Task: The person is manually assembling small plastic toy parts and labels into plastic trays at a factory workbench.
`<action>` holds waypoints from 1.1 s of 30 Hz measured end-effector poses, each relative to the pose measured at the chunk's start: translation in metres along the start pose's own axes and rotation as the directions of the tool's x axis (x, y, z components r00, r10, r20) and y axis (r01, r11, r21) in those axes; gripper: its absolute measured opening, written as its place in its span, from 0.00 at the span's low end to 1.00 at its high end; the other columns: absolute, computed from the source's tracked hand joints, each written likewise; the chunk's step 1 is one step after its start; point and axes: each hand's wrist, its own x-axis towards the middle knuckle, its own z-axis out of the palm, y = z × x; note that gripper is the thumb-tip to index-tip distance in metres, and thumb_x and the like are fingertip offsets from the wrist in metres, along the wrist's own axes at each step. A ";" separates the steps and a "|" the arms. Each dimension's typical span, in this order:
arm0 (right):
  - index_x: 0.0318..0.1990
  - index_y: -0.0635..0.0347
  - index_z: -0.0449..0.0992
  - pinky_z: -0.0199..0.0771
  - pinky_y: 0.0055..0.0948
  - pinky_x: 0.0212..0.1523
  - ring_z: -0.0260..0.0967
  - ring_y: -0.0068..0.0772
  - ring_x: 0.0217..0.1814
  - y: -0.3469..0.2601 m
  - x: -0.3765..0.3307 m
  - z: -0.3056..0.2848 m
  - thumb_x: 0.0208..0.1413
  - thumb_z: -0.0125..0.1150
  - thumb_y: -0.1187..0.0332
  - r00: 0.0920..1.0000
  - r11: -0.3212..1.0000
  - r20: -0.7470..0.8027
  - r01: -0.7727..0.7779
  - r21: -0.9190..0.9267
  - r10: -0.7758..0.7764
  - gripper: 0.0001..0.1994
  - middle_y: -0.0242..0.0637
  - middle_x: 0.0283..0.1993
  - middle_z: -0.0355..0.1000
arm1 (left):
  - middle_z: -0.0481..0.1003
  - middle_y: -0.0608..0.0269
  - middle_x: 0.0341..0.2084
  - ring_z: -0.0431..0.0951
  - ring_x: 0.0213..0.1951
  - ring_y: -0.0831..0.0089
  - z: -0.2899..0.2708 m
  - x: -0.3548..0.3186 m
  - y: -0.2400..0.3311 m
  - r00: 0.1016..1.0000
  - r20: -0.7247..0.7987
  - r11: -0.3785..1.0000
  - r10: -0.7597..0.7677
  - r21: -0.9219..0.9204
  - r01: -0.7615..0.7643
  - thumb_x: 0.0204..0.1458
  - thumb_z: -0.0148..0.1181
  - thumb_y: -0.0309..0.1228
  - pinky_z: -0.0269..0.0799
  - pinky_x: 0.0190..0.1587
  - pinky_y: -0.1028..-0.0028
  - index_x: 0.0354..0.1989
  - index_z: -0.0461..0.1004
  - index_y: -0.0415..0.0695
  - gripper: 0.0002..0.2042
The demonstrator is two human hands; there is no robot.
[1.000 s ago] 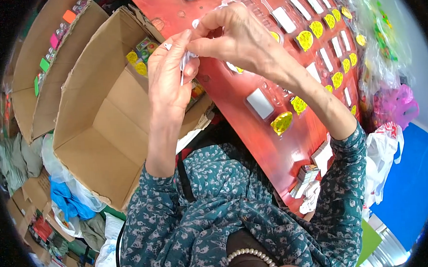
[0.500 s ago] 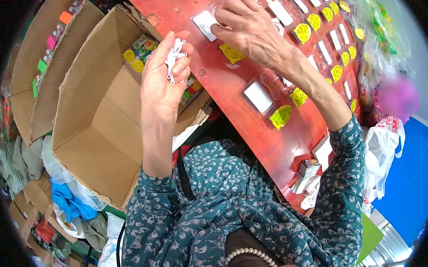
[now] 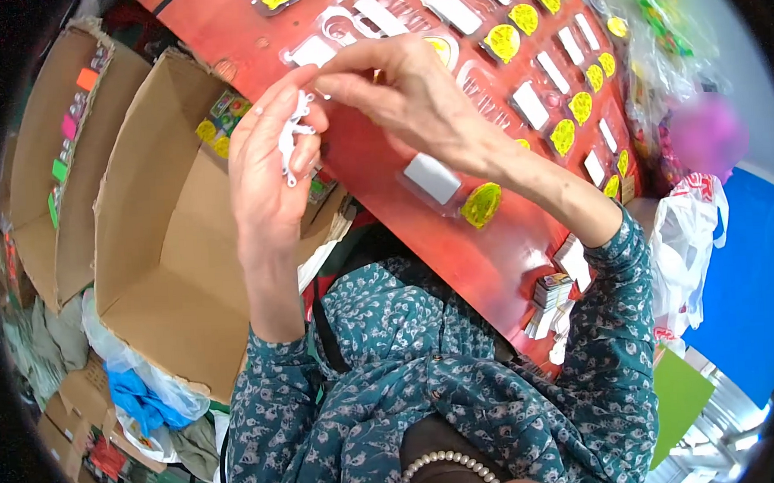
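Observation:
My left hand (image 3: 266, 182) is raised over the table's left edge, its fingers curled round a bunch of small white plastic pieces (image 3: 294, 140) with looped ends. My right hand (image 3: 420, 98) reaches across to it, thumb and forefinger pinched together at the left fingertips. A tiny white end shows by that pinch; the rest of the piece is hidden. Below the right wrist lies a clear plastic tray with a white block (image 3: 433, 178) and a yellow round piece (image 3: 481, 204). Another white block (image 3: 312, 52) is just beyond the hands.
Rows of clear trays with white blocks and yellow pieces (image 3: 502, 43) cover the red table (image 3: 386, 216). An open cardboard box (image 3: 144, 217) stands at left. Small stacked boxes (image 3: 551, 290) sit near the table's lower edge. A white plastic bag (image 3: 676, 246) hangs at right.
My right hand has come back from the far trays to the left hand, and its fingers now meet the left fingertips. The view has shifted slightly.

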 end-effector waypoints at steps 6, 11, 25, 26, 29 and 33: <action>0.37 0.67 0.76 0.66 0.20 0.33 0.67 0.18 0.29 0.006 -0.006 -0.013 0.50 0.57 0.67 0.978 0.936 0.091 -0.205 0.287 0.186 0.12 0.32 0.25 0.73 | 0.70 0.58 0.19 0.59 0.12 0.84 0.022 0.003 -0.007 0.998 0.065 1.000 -0.022 0.003 0.022 0.56 0.47 0.29 0.53 0.14 0.86 0.45 0.67 0.31 0.14; 0.40 0.63 0.75 0.65 0.19 0.38 0.66 0.16 0.33 0.009 -0.009 -0.022 0.53 0.56 0.63 0.933 0.907 0.252 -0.321 0.271 0.255 0.13 0.30 0.29 0.72 | 0.70 0.58 0.19 0.59 0.12 0.84 0.026 0.001 -0.013 0.996 0.068 0.998 -0.059 -0.006 0.060 0.55 0.47 0.30 0.54 0.14 0.86 0.45 0.67 0.31 0.14; 0.31 0.67 0.75 0.64 0.21 0.26 0.64 0.19 0.25 0.014 -0.024 -0.062 0.49 0.57 0.67 0.978 0.979 -0.047 -0.200 0.049 0.202 0.10 0.32 0.23 0.71 | 0.71 0.56 0.21 0.58 0.11 0.83 0.034 0.006 -0.026 0.985 -0.015 0.979 -0.170 -0.119 0.167 0.50 0.54 0.27 0.51 0.15 0.85 0.38 0.69 0.34 0.10; 0.31 0.66 0.75 0.65 0.21 0.27 0.64 0.19 0.25 0.015 -0.024 -0.064 0.50 0.57 0.67 0.972 0.966 -0.030 -0.226 0.127 0.231 0.10 0.31 0.23 0.71 | 0.72 0.56 0.21 0.58 0.11 0.83 0.036 0.007 -0.027 0.983 -0.015 0.974 -0.183 -0.135 0.179 0.50 0.54 0.27 0.51 0.15 0.86 0.38 0.69 0.35 0.10; 0.31 0.65 0.76 0.65 0.19 0.28 0.65 0.18 0.25 0.018 -0.025 -0.076 0.51 0.56 0.66 0.961 0.959 -0.087 -0.248 0.139 0.261 0.09 0.30 0.25 0.72 | 0.72 0.56 0.21 0.57 0.11 0.83 0.033 0.010 -0.028 0.975 -0.011 0.959 -0.220 -0.188 0.214 0.50 0.54 0.27 0.50 0.15 0.86 0.38 0.70 0.36 0.09; 0.33 0.64 0.74 0.66 0.23 0.34 0.66 0.23 0.29 0.036 -0.007 -0.098 0.49 0.56 0.71 0.891 0.943 -0.449 -0.092 -0.319 -0.065 0.06 0.32 0.28 0.72 | 0.72 0.56 0.21 0.57 0.10 0.84 0.027 0.011 -0.027 0.960 -0.004 0.925 -0.279 -0.271 0.268 0.51 0.54 0.26 0.49 0.14 0.86 0.37 0.70 0.39 0.07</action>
